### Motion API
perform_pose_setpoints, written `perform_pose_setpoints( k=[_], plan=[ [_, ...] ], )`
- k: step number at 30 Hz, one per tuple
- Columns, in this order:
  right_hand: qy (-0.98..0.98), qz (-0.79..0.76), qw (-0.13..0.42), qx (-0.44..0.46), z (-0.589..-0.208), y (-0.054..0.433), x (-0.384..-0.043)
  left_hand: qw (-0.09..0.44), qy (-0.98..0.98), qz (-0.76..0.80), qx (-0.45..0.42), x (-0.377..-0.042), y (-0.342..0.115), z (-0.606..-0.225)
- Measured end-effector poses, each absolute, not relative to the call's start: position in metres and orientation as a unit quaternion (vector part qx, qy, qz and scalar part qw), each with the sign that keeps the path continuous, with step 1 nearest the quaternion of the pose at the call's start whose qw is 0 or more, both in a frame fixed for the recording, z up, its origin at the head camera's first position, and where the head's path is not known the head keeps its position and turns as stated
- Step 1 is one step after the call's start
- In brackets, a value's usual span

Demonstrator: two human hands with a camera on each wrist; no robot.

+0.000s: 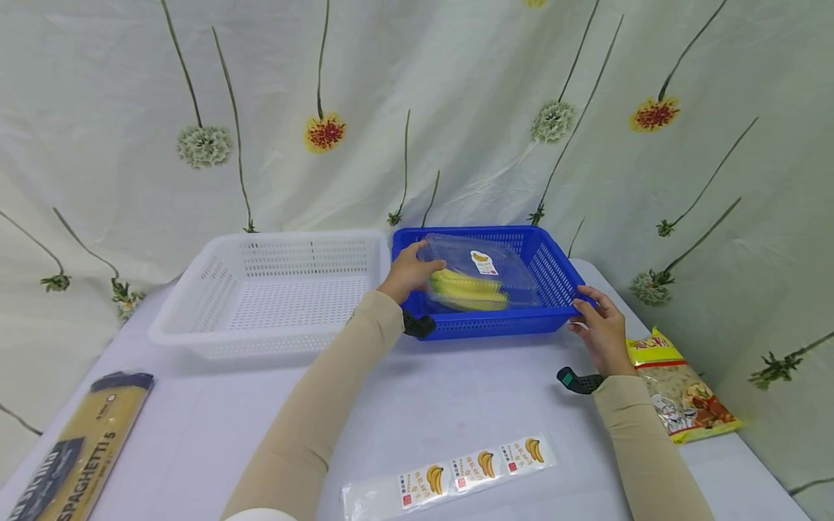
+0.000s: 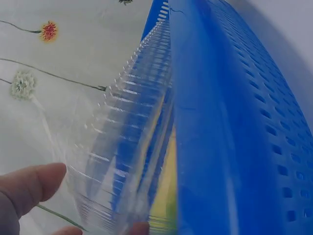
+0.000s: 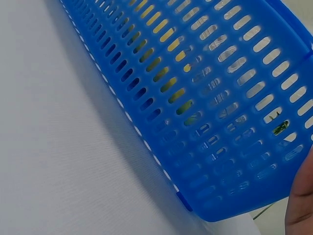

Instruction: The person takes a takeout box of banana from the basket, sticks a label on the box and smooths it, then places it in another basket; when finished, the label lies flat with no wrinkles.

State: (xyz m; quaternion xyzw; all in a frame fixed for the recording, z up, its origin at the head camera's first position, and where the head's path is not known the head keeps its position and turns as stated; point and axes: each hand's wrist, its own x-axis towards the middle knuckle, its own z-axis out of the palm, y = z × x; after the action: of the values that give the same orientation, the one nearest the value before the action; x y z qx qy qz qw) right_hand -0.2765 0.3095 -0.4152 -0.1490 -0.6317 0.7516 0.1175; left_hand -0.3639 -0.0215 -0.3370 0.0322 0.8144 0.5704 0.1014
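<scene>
A clear plastic box of bananas [image 1: 469, 291] with a banana label on its lid lies tilted inside the blue basket [image 1: 495, 327]. My left hand [image 1: 412, 272] holds the box at its left end. In the left wrist view the thumb [image 2: 34, 187] shows beside the box's ribbed clear wall [image 2: 112, 161], while the other fingers are mostly hidden. At the basket's front right corner, my right hand [image 1: 601, 327] grips the rim. Yellow from the bananas shows through the basket's slots in the right wrist view, where only part of that hand [image 3: 299, 200] appears.
Left of the blue basket stands a white basket [image 1: 260, 340] with nothing in it. A spaghetti pack [image 1: 98, 441] lies at the table's left, a yellow-topped food bag [image 1: 680, 387] at the right. In front is a strip of banana labels [image 1: 456, 474].
</scene>
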Motion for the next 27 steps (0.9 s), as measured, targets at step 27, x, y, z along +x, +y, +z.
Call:
perform_pose_setpoints(
  k=[27],
  plan=[
    [-0.641,0.743,0.12,-0.151,-0.418,0.31,-0.278,0.134,0.85,0.503,0.072,-0.355,-0.017,-0.341]
  ],
)
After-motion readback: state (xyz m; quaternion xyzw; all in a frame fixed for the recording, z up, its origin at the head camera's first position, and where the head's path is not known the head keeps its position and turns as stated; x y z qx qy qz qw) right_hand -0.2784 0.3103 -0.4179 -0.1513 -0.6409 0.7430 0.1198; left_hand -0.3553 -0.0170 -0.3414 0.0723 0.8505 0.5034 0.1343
